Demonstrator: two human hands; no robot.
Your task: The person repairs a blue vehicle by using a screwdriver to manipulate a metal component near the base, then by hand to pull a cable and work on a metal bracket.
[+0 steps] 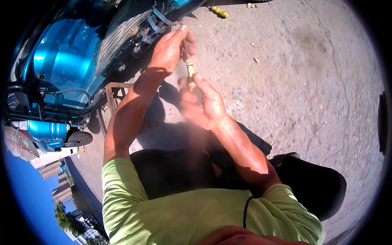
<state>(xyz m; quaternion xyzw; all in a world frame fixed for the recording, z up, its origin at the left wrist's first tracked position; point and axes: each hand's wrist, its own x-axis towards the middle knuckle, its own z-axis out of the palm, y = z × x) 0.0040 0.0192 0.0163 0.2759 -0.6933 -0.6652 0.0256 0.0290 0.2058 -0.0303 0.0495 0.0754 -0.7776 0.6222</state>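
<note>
A screwdriver (190, 70) with a yellow handle and a thin metal shaft is between my two hands, its shaft pointing away from me. My right hand (208, 102) is closed around the handle, with the thumb lying along it. Farther out, my left hand (168, 51) pinches the shaft between thumb and fingers. The shaft's tip is hidden at those fingers. Just left of my left hand is the underside edge of a blue vehicle (61, 53), with two grey metal straps (157, 22) hanging from it.
Another yellow-handled tool (219, 12) lies on the rough concrete ground (294, 81) at the far side. Small pale bits (255, 60) are scattered nearby. A rusty metal frame (109, 96) stands beside my left forearm. A wheel (79, 139) shows farther left.
</note>
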